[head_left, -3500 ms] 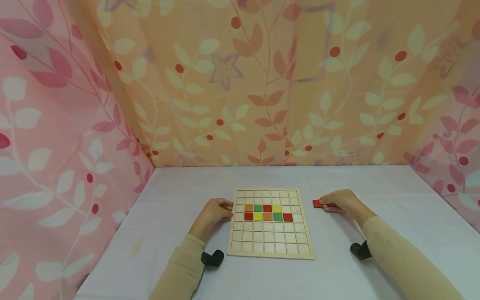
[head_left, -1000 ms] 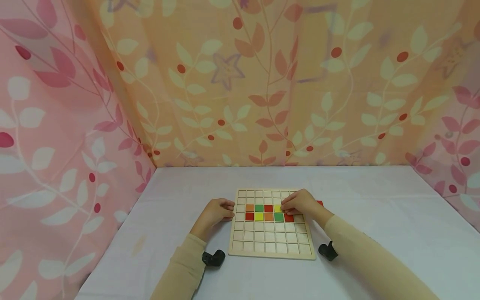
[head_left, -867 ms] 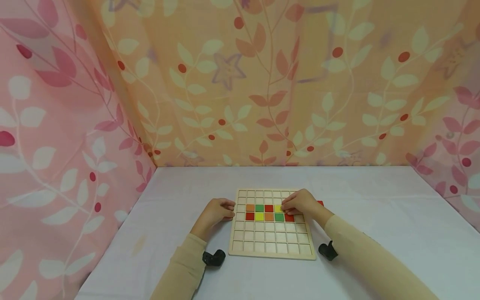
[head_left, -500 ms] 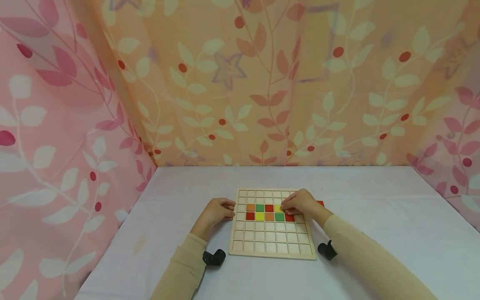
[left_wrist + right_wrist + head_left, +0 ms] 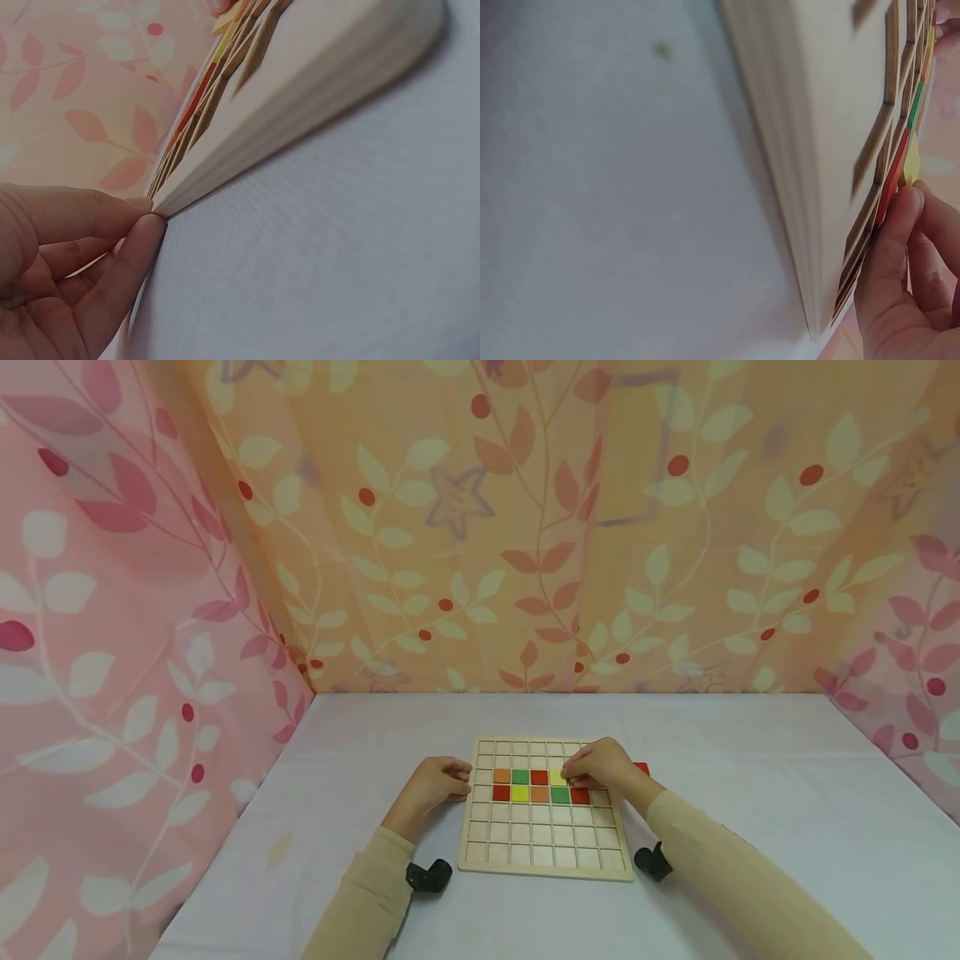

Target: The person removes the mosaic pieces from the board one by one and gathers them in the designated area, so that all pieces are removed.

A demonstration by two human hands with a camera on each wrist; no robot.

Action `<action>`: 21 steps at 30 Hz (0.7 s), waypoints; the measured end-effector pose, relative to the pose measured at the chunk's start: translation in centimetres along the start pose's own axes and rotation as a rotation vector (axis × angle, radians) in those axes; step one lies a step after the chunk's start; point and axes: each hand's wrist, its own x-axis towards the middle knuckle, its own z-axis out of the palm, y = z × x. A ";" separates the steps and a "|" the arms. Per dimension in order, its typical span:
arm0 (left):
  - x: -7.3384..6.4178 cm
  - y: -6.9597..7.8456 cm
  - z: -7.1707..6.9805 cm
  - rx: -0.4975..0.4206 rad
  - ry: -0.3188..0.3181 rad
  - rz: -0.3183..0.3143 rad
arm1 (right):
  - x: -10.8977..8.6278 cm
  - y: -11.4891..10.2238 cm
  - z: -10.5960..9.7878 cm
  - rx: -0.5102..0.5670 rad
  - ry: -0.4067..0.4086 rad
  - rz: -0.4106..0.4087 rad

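Observation:
A wooden grid board (image 5: 547, 835) lies on the white table, with two rows of red, yellow, orange and green square tiles in its middle. My left hand (image 5: 435, 785) is at the board's left edge; in the left wrist view its thumb and finger (image 5: 82, 214) pinch that edge. Over the right end of the upper row, my right hand (image 5: 603, 766) pinches a yellow tile (image 5: 911, 161), which stands tilted up from its cell in the right wrist view. A red tile (image 5: 892, 180) lies in the grid just beside those fingertips.
Right of the board, a red piece (image 5: 642, 767) lies on the table, partly hidden by my right hand. Black wrist cameras (image 5: 430, 877) sit on both sleeves. A flowered cloth wall (image 5: 420, 568) rises behind the table, with pink cloth (image 5: 112, 693) at the left.
My right hand has let go of the red piece right of the board and moved left onto the yellow tile. In the last second both hands have stayed nearly still.

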 end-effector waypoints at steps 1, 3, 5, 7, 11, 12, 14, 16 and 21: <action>0.0 0.0 0.0 0.001 0.000 -0.001 | 0.0 0.0 0.0 0.004 0.001 -0.002; 0.0 0.0 0.0 0.005 0.000 0.003 | 0.0 0.0 0.0 0.009 0.003 0.002; 0.0 0.0 0.0 0.004 0.004 0.000 | 0.0 0.1 0.0 0.016 0.002 0.007; 0.0 0.0 0.1 0.004 0.006 -0.002 | 0.1 0.1 0.0 0.027 0.002 0.012; 0.0 0.1 0.1 0.006 0.015 -0.010 | 0.2 0.2 0.0 0.035 -0.001 0.017; 0.0 0.1 0.1 0.004 0.016 -0.013 | 0.2 0.1 0.1 0.033 0.000 0.020; -0.1 0.1 0.1 0.010 0.019 -0.014 | 0.2 0.1 0.2 0.022 -0.002 0.024; 0.0 0.1 0.1 0.012 0.020 -0.015 | 0.2 0.0 0.2 0.014 -0.004 0.030; -0.1 0.1 0.2 0.006 0.015 -0.004 | 0.1 0.0 0.3 0.018 0.003 0.030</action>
